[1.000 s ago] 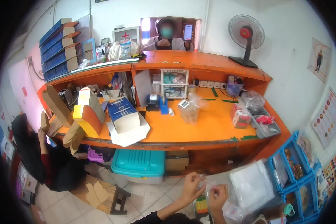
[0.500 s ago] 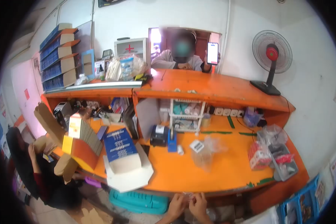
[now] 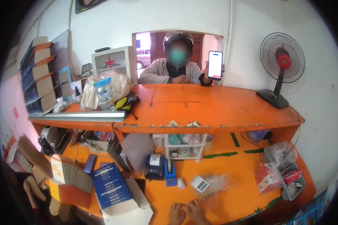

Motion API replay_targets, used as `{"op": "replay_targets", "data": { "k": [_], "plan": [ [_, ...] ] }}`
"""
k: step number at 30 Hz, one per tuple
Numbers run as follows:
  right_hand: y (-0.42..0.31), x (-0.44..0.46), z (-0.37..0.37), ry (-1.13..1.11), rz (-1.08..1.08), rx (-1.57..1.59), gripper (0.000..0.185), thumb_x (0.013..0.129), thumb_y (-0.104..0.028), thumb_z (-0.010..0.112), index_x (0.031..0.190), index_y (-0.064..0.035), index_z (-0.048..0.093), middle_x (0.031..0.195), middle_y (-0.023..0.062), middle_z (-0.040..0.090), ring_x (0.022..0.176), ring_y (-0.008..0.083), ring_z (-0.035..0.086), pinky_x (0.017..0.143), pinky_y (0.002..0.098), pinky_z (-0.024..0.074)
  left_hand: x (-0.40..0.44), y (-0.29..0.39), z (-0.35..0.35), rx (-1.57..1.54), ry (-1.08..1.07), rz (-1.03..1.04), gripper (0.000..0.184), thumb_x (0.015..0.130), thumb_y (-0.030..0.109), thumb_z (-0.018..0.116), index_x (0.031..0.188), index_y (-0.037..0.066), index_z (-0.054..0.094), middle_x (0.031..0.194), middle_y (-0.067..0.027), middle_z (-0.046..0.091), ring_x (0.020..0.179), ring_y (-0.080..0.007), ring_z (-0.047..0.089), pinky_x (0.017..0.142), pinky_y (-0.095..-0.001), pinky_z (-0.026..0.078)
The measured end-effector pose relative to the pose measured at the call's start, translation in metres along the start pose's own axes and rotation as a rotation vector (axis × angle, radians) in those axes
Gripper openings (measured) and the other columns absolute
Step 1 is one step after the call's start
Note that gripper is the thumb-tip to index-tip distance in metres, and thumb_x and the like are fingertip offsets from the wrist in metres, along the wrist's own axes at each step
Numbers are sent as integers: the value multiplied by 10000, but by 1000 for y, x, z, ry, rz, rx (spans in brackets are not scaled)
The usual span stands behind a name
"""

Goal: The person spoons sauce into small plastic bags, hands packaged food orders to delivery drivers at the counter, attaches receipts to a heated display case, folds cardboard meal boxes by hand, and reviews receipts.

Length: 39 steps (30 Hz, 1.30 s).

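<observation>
At the bottom centre, over the near edge of the orange desk (image 3: pixel 159 195), my left hand (image 3: pixel 177 213) and my right hand (image 3: pixel 196 212) are close together. Fingers of both are pinched on a small clear plastic piece (image 3: pixel 183 208) between them; its details are too small to tell. Just beyond lies a clear plastic bag (image 3: pixel 216 187) with a white label (image 3: pixel 199 184). A small white roll (image 3: pixel 180 183), a blue tape dispenser (image 3: pixel 170 174) and a dark label printer (image 3: pixel 154 168) stand to the left of the bag.
Behind the orange counter (image 3: pixel 214 103), a helmeted, masked person (image 3: pixel 161 71) holds up a phone (image 3: pixel 215 65). A fan (image 3: pixel 281 60) stands right. Boxes (image 3: pixel 110 187) and a seated co-worker (image 3: pixel 24 191) are left; a grey tray (image 3: pixel 294 189) is right.
The view has tilted up toward the counter and the person at the opening. My hands have moved from above the floor to the desk's near edge, still together on the small plastic piece.
</observation>
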State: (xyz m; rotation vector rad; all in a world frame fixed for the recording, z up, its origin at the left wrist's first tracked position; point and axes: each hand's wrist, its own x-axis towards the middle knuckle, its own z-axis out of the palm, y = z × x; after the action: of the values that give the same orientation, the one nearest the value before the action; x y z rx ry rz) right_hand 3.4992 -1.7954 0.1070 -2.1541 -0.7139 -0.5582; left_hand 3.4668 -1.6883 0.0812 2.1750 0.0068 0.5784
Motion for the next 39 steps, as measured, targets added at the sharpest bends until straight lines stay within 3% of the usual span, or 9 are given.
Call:
{"op": "replay_targets", "data": {
  "k": [7,11,17,19,24,28,30,32,39],
  "plan": [
    [46,-4,38,-355,202,-312,213,695,-129,543,906,-95,551,950,155,487,858,275,473,784,417,353,39,-30,-6,-81,-75,220,251,649,47,534,899,41,534,846,-168,468,770,-339,431,662,-416,354],
    [61,9,60,-291,300,-112,167,681,-90,536,845,-63,528,887,146,472,810,303,449,655,429,360,34,-82,18,5,-71,237,302,641,37,535,943,49,532,880,-175,471,787,-350,429,662,-408,362],
    [90,-1,77,-92,-86,-96,156,749,-144,537,859,-35,517,829,158,470,770,274,448,652,379,368,38,-96,15,-46,-285,150,332,709,78,554,1039,69,524,986,-155,513,872,-328,481,733,-383,398],
    [101,-4,65,-721,465,66,347,739,-200,586,1028,-23,512,955,210,488,839,301,473,746,382,390,48,-95,12,-61,-299,172,323,710,91,556,1032,73,533,987,-151,521,857,-321,497,725,-378,409],
    [70,32,20,-541,480,107,171,709,-247,542,772,-88,548,660,87,518,659,233,508,569,348,381,79,-74,-4,-145,-348,235,306,713,116,560,1017,81,551,990,-142,538,827,-308,530,708,-369,430],
    [54,31,-5,-812,510,256,388,718,-319,641,954,-42,507,942,134,509,865,257,500,734,326,405,113,-38,-18,-291,-356,707,288,716,148,565,998,92,574,993,-132,558,789,-291,571,686,-358,456],
    [51,25,-16,-487,196,144,498,751,-340,613,1120,-48,448,1089,181,441,993,281,448,837,358,375,89,-39,-17,-329,-402,840,285,717,155,566,994,94,578,994,-129,562,782,-288,579,682,-356,461],
    [28,44,-40,-365,308,210,622,742,-331,607,1223,-27,357,1241,208,340,1156,321,336,940,392,298,44,-50,-11,-482,-793,-310,282,758,216,567,1017,103,572,957,-140,574,789,-329,577,721,-381,453],
    [58,23,-78,70,456,222,618,778,-216,589,1286,-67,272,1269,178,336,983,242,503,833,335,403,43,-49,14,-280,-866,-81,281,757,204,584,1013,88,570,1079,-164,532,992,-284,514,829,-373,404]
  ]
}}
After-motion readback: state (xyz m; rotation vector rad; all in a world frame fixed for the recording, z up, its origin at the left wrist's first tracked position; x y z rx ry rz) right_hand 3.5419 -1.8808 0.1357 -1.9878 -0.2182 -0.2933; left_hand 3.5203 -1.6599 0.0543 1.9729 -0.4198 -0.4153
